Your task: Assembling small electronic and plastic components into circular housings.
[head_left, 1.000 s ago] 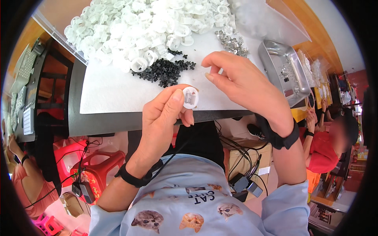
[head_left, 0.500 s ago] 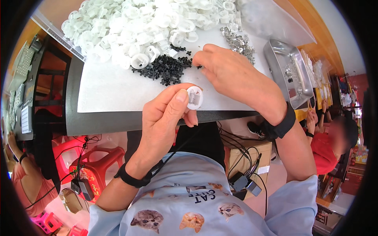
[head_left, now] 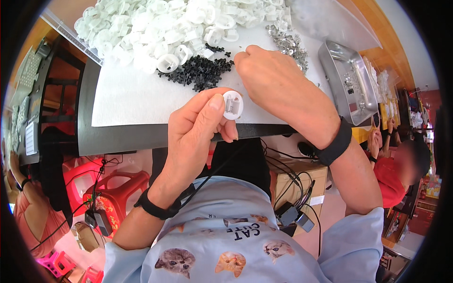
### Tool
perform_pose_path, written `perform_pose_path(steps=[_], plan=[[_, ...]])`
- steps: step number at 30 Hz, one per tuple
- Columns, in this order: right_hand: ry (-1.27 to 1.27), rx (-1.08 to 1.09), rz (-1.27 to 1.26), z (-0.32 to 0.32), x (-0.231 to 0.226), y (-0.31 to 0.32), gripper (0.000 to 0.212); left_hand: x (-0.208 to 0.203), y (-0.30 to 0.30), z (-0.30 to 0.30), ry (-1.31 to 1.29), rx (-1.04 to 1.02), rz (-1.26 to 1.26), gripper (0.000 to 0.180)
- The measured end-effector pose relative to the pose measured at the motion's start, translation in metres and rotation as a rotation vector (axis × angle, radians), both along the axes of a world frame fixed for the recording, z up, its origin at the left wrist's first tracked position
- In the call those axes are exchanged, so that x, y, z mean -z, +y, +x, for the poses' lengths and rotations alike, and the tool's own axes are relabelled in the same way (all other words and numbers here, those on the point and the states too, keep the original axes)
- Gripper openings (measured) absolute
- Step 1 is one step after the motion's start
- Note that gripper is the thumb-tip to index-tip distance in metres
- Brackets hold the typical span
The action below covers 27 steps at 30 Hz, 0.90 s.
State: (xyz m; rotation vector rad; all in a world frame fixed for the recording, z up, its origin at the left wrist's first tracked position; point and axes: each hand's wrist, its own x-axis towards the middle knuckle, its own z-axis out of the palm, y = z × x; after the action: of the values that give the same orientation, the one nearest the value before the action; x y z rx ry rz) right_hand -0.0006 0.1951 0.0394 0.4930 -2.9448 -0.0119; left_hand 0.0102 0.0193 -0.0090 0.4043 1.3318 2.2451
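- While my left hand (head_left: 198,127) keeps its fingers closed round a small white plastic cap (head_left: 232,104), thumb and forefinger pinching its rim, the cap sits raised above the near edge of the table (head_left: 141,137), its open face turned up towards me.
- My right hand (head_left: 276,82) is out over the white sheet (head_left: 122,94), fingers curled down with the tips bunched at the right end of the pile of small black pieces (head_left: 200,73). Whether a piece is already pinched between them I cannot tell; the fingertips are hidden under the knuckles.
- The relation that matters: the black pieces lie just beyond the cap, up and slightly left of it, and the right hand is the nearer one to them, touching or all but touching the heap. The cap lies back towards me and left of those right fingertips, near but apart.
- The cap is round, so it has no real long axis; a slot shows across its face.
- Behind the black heap is a big heap of white caps (head_left: 165,28); to the right, a scatter of small shiny metal bits (head_left: 288,45) and a metal tray (head_left: 347,85).
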Motion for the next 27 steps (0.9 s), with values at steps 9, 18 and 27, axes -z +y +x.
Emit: perform_pose_path(steps=[9,18,27], plan=[[-0.023,0.001,0.025,0.013,0.001,0.011,0.009,-0.001,0.001,0.001,-0.021,-0.026,0.0,0.033],[-0.164,0.054,-0.242,0.014,-0.001,0.031,0.014,0.001,0.002,0.001,-0.019,-0.015,0.011,0.033],[-0.084,0.055,-0.12,0.013,0.002,0.019,0.009,-0.001,0.002,0.001,-0.012,-0.028,-0.01,0.034]])
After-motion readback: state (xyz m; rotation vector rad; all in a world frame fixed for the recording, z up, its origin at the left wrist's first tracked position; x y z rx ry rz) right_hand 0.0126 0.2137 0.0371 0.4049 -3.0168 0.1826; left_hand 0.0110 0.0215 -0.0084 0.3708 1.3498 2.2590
